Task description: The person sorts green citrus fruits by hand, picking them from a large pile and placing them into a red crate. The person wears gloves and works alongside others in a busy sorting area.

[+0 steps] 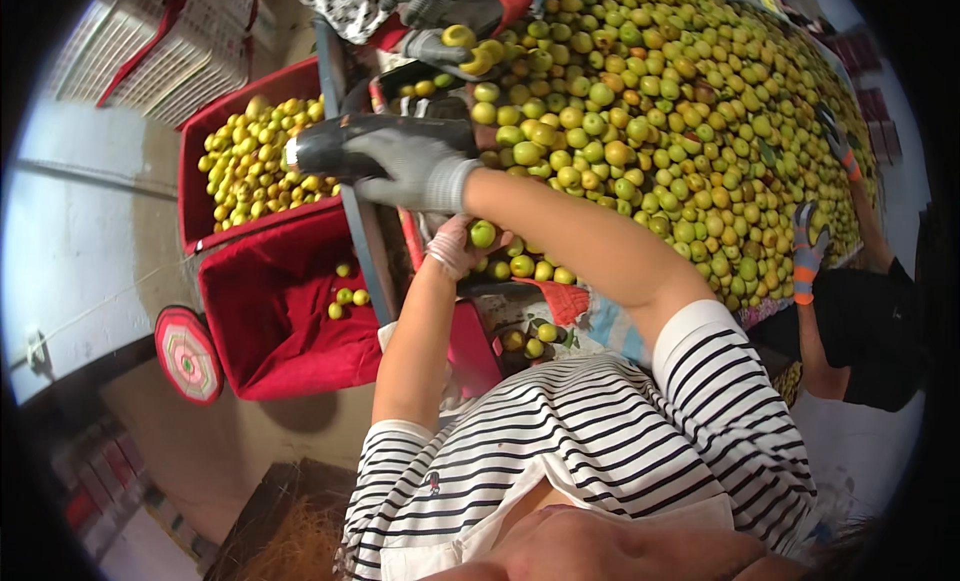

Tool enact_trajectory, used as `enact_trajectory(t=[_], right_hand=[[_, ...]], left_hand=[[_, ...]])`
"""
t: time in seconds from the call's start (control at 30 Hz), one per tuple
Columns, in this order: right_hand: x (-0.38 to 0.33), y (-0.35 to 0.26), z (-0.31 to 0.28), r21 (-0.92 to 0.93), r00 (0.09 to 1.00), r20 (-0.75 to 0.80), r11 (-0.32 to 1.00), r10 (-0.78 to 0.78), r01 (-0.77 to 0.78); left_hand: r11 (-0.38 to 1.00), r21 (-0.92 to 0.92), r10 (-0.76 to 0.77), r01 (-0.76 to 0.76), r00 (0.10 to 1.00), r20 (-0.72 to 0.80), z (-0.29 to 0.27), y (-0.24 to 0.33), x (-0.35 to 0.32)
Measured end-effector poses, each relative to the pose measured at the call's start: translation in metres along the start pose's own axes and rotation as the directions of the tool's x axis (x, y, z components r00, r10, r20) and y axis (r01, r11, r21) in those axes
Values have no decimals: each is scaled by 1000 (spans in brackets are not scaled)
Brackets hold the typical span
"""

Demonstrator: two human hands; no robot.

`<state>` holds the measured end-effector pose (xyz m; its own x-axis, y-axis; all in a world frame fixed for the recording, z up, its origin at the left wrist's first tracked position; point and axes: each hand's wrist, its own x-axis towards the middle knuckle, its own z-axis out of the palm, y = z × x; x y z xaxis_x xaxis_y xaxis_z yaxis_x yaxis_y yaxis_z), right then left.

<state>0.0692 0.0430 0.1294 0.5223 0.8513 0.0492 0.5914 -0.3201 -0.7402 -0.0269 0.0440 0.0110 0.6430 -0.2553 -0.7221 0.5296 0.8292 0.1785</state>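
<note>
My left hand (pixel 458 249), in a thin whitish glove, pinches a small round green fruit (pixel 482 233) at the edge of the fruit pile. My right hand (pixel 415 171), in a grey knit glove, reaches leftward across the view with thumb and fingers apart. Behind it lies a black cylindrical thing (pixel 320 146) with a bright silvery end; whether my hand touches it, I cannot tell. A big heap of yellow-green fruit (pixel 640 151) covers the sorting table. Left of the table's metal edge (pixel 372 256), a red bin (pixel 190 196) holds many yellowish fruits.
A red-lined bin (pixel 270 321) with several fruits stands nearest on the left, beside a round patterned stool (pixel 188 356). White crates (pixel 190 61) are stacked behind. A co-worker's grey glove (pixel 435 49) holds yellowish fruits at the top; another person's gloved hands (pixel 806 243) are at the right.
</note>
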Motion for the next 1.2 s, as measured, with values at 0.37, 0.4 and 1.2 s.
enact_trajectory(t=[0.37, 0.4, 1.2], right_hand=[[-122, 168, -75, -802, 879, -188, 449, 438, -395], [-119, 162, -67, -781, 886, -179, 485, 428, -393], [-244, 119, -103, -423, 888, -428, 832, 166, -359]], left_hand=[[995, 18, 92, -94, 991, 97, -12, -1, -1], [993, 28, 113, -116, 989, 92, -15, -2, -2], [960, -181, 221, -212, 975, 31, -19, 6, 2]])
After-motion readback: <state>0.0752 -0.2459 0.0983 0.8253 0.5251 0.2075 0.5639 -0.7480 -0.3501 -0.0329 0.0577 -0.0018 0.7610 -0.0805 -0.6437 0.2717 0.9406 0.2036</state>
